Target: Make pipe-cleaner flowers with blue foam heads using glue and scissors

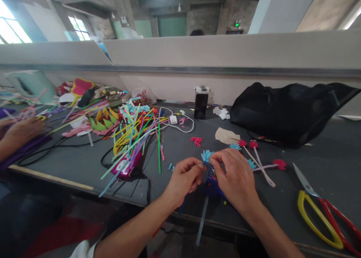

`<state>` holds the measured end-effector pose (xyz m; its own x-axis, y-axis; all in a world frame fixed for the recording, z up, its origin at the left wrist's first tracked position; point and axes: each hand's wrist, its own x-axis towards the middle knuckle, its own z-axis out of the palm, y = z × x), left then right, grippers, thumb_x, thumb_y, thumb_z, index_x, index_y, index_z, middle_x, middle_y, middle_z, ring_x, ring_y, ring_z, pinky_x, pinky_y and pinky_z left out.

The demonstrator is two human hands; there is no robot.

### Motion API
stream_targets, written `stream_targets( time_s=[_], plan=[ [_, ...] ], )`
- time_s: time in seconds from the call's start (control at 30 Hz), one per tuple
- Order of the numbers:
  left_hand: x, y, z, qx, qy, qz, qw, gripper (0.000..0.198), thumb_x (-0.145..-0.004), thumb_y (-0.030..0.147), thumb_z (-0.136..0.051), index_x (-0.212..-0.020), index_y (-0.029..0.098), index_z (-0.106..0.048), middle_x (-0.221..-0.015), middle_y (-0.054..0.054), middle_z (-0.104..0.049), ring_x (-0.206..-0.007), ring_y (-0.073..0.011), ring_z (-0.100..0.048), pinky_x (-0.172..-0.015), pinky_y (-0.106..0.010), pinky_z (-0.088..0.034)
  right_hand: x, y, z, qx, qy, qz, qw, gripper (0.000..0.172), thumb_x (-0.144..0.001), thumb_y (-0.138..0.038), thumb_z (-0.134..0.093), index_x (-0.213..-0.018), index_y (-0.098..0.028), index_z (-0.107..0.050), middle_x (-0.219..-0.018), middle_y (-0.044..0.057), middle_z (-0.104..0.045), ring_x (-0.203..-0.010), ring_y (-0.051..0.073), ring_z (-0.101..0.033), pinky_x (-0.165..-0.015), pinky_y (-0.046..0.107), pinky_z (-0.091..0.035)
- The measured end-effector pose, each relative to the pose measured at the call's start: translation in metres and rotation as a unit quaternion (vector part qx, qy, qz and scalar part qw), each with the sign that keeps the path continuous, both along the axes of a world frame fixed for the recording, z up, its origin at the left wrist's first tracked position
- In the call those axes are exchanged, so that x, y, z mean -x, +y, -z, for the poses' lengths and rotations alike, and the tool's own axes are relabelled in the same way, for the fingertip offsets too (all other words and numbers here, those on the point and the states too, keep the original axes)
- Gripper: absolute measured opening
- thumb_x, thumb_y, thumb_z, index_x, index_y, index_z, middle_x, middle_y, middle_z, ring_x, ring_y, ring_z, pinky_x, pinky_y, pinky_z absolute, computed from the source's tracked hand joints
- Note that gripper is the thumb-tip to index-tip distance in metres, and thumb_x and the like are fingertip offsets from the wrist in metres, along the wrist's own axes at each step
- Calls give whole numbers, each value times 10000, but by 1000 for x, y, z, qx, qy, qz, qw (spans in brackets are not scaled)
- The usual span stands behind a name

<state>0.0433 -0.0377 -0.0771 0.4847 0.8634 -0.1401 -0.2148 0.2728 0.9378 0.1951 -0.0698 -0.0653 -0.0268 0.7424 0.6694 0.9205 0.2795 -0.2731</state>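
Between my two hands, a light blue pipe-cleaner flower (207, 155) stands upright over the front part of the table. My left hand (187, 177) is closed in a pinch just below the petals, on what looks like its dark blue stem. The fingers of my right hand (235, 177) pinch at the flower's right side. Under and behind my right hand lies a blue glue gun (212, 179), partly hidden, with a clear glue stick (202, 220) jutting past the table edge. Finished pink flowers (279, 164) and blue flowers (251, 164) lie right of my right hand.
Large scissors (318, 216) with yellow and red handles lie at the right. A black bag (282, 113) and a phone (201, 105) stand behind. Pipe cleaners (138, 134) are heaped left, over a magenta device (128, 166). Another person's hand (26, 132) works at far left.
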Motion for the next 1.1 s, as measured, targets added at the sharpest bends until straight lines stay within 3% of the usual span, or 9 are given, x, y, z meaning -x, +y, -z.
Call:
stream_targets(
  time_s=[0.47, 0.67, 0.83, 1.1],
  plan=[
    [0, 1, 1, 0, -3, 4, 1000, 230, -809, 376, -627, -770, 156, -572, -458, 84, -439, -329, -27, -268, -324, -171, -160, -1, -1, -1, 11, 42, -15, 999, 134, -920, -256, -543, -816, -203, -608, -778, 26, -635, -773, 193, -559, -753, 353, -434],
    [1, 1, 3, 22, -34, 40, 998, 249, -831, 403, -618, -825, 158, -575, -522, 55, -511, -346, -39, -320, -326, -169, -222, -1, -5, -5, -65, 69, -25, 995, 95, -921, -237, -561, -975, -193, -626, -879, 41, -657, -832, 176, -586, -782, 335, -471],
    [1, 1, 3, 31, -70, 58, 995, 251, -849, 404, -602, -851, 156, -562, -585, 26, -551, -388, -63, -397, -339, -177, -313, -2, -9, -11, -132, 84, 4, 988, 87, -910, -176, -565, -966, -202, -626, -869, 35, -657, -832, 169, -603, -794, 324, -486],
    [1, 1, 0, 44, -80, 50, 995, 254, -833, 396, -626, -841, 150, -561, -574, 29, -544, -377, -46, -360, -340, -169, -254, -4, -7, -5, -120, 94, 17, 988, 73, -902, -193, -572, -941, -206, -633, -849, 31, -658, -802, 168, -610, -768, 326, -496]
  ],
)
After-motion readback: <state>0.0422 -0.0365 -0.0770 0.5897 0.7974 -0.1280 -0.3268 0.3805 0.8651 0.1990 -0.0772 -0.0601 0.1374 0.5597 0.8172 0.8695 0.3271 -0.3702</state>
